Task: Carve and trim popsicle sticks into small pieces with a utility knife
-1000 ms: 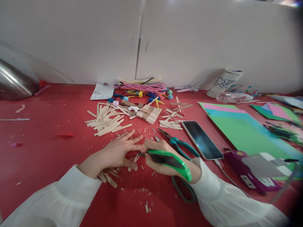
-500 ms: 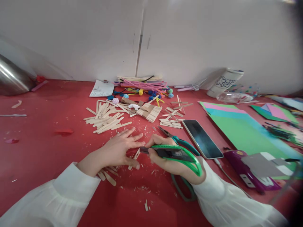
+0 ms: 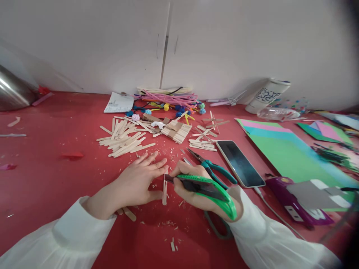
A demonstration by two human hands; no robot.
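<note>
A short wooden craft stick (image 3: 164, 192) lies upright in view between the thumb and fingers of my left hand (image 3: 137, 182), which steadies it on the red table. My right hand (image 3: 193, 179) is wrapped round a green utility knife (image 3: 221, 194). The knife's dark front end meets the stick near its middle. Wood shavings are strewn about both hands. Beyond my left hand is a pile of craft sticks (image 3: 123, 138), and more sticks (image 3: 129, 214) show partly under my left wrist. Teal-handled pliers (image 3: 217, 170) lie just past my right hand.
A phone (image 3: 239, 162) with a cable lies on the right, near a purple tool (image 3: 294, 203) and coloured paper (image 3: 291, 160). Bundled sticks (image 3: 177, 131) and pink pipe cleaners (image 3: 171, 99) are at the back. Scissor handles (image 3: 217, 228) show beneath my right wrist.
The craft stick has turned from slanted to nearly straight up and down in view. My left hand has shifted slightly, and the knife's rear end has dropped a little.
</note>
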